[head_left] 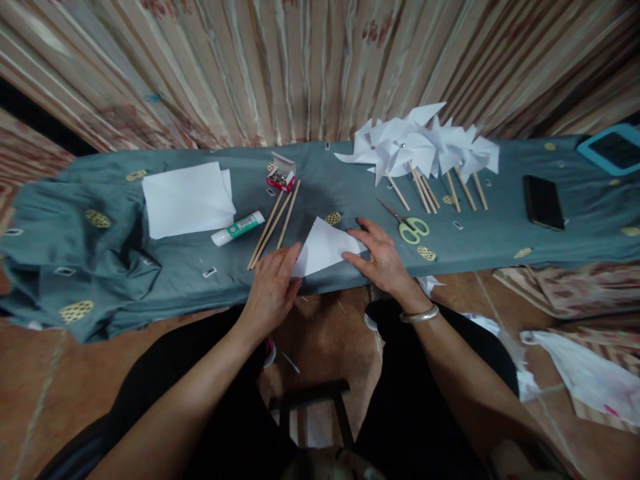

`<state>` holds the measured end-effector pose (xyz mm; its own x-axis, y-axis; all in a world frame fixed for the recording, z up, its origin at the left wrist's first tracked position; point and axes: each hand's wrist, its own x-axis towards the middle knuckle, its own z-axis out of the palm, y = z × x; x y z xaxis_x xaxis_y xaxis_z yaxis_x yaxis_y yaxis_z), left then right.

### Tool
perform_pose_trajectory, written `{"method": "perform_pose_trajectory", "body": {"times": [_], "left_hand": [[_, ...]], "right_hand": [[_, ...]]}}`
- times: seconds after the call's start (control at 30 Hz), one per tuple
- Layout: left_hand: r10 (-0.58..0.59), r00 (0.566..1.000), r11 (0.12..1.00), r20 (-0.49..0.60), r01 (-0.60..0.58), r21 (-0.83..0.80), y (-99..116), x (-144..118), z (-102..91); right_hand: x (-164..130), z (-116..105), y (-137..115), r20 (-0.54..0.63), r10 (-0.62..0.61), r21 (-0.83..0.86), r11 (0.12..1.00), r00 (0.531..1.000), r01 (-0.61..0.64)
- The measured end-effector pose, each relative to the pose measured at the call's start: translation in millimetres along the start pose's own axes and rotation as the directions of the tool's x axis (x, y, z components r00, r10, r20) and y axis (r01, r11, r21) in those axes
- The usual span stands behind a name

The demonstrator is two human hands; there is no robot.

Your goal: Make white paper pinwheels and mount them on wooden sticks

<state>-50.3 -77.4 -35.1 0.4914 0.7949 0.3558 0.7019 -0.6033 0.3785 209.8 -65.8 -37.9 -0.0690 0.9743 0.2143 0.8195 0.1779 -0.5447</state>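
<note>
A white sheet of paper (pixel 327 248), folded into a roughly triangular shape, is between my hands at the front edge of the cloth-covered table. My left hand (pixel 271 288) grips its left corner, fingers bent together. At the right corner, my right hand (pixel 377 257) holds the paper between thumb and fingers. Three thin wooden sticks (pixel 274 225) lie just beyond my left hand, beside a glue stick (pixel 238 229). Green-handled scissors (pixel 411 228) rest to the right of my right hand, their blades pointing away to the left.
White paper sheets (pixel 187 200) are stacked at the left. A small open red box (pixel 281 175) holds metal pins. Several paper pinwheels (pixel 425 147) on sticks lie at the back right. Farther right are a black phone (pixel 543 202) and a blue-framed tablet (pixel 614 148). A curtain (pixel 320 73) hangs behind.
</note>
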Motion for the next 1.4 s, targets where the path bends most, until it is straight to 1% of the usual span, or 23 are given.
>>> {"method": "perform_pose_trajectory", "body": {"times": [0.27,0.37,0.43,0.5,0.6,0.7,0.8,0.87,0.93,0.97,1.0,1.03,1.07,1.13,1.17,1.2,1.23,1.27,1.33,1.37,1.4], "left_hand": [[-0.083,0.996,0.991,-0.022,0.080,-0.108,8.8,12.8,2.3],[-0.114,0.993,0.974,-0.008,0.110,-0.198,10.1,19.9,-1.7],[-0.160,0.987,0.941,-0.012,0.149,-0.303,10.1,25.9,-5.0],[-0.239,0.970,0.894,-0.035,0.206,-0.398,8.6,32.2,-6.6],[-0.325,0.945,0.839,-0.038,0.270,-0.472,4.4,41.3,-4.8],[-0.324,0.946,0.795,0.028,0.288,-0.535,1.7,49.6,-0.7],[-0.320,0.937,0.714,0.140,0.336,-0.615,4.7,57.6,1.1],[-0.344,0.906,0.614,0.247,0.416,-0.671,9.8,62.6,1.5],[-0.372,0.859,0.489,0.352,0.503,-0.713,16.1,66.9,2.4],[-0.379,0.838,0.437,0.392,0.536,-0.722,19.0,68.7,3.4],[-0.389,0.825,0.402,0.410,0.552,-0.730,21.4,70.0,4.5],[-0.401,0.822,0.385,0.403,0.551,-0.741,23.3,71.0,5.6],[-0.417,0.828,0.383,0.375,0.534,-0.754,24.3,71.6,6.6],[-0.460,0.847,0.410,0.266,0.469,-0.782,24.4,71.6,7.4],[-0.479,0.854,0.437,0.204,0.434,-0.788,23.6,71.1,7.0],[-0.491,0.859,0.474,0.146,0.404,-0.782,22.6,70.5,6.0],[-0.495,0.864,0.519,0.092,0.379,-0.766,21.6,69.8,4.5],[-0.491,0.870,0.573,0.035,0.353,-0.740,20.7,69.1,2.6],[-0.462,0.883,0.676,-0.083,0.290,-0.677,20.0,68.7,-2.1],[-0.447,0.885,0.708,-0.133,0.259,-0.657,20.3,69.4,-4.6],[-0.437,0.884,0.722,-0.167,0.234,-0.651,20.9,70.7,-7.4]], "right_hand": [[3.6,-11.6,-5.3,-0.029,0.053,0.248,0.968,0.998,-0.044],[2.4,-16.1,-6.6,-0.061,0.066,0.305,0.951,0.996,-0.044],[2.0,-18.2,-6.6,-0.089,0.076,0.336,0.941,0.993,-0.042],[2.1,-20.0,-6.4,-0.113,0.078,0.361,0.932,0.991,-0.032],[2.2,-23.1,-6.2,-0.137,0.072,0.380,0.925,0.988,-0.015],[1.6,-27.6,-6.6,-0.151,0.063,0.390,0.921,0.986,0.001],[0.5,-33.3,-8.0,-0.193,0.065,0.397,0.917,0.979,0.018],[-0.2,-37.2,-8.4,-0.227,0.066,0.394,0.919,0.972,0.029],[-0.5,-41.0,-6.3,-0.247,0.062,0.376,0.926,0.967,0.037],[-0.7,-43.0,-3.8,-0.249,0.057,0.356,0.934,0.967,0.037],[-0.9,-45.1,0.0,-0.250,0.051,0.324,0.945,0.967,0.034],[-1.3,-47.5,4.9,-0.253,0.051,0.277,0.961,0.966,0.022],[-1.8,-50.2,10.9,-0.261,0.058,0.212,0.977,0.964,-0.001],[-3.8,-55.6,24.3,-0.292,0.107,0.030,0.994,0.951,-0.103],[-5.2,-58.0,30.8,-0.302,0.147,-0.077,0.981,0.942,-0.177],[-6.8,-59.8,36.5,-0.283,0.182,-0.181,0.954,0.942,-0.239],[-8.2,-61.1,41.0,-0.245,0.205,-0.273,0.923,0.948,-0.271],[-9.5,-61.6,44.1,-0.208,0.218,-0.351,0.894,0.954,-0.280],[-10.6,-61.3,46.2,-0.150,0.212,-0.455,0.853,0.966,-0.258],[-10.1,-60.8,45.5,-0.139,0.204,-0.482,0.841,0.969,-0.246],[-9.0,-60.6,44.0,-0.134,0.200,-0.497,0.833,0.970,-0.241]]}}
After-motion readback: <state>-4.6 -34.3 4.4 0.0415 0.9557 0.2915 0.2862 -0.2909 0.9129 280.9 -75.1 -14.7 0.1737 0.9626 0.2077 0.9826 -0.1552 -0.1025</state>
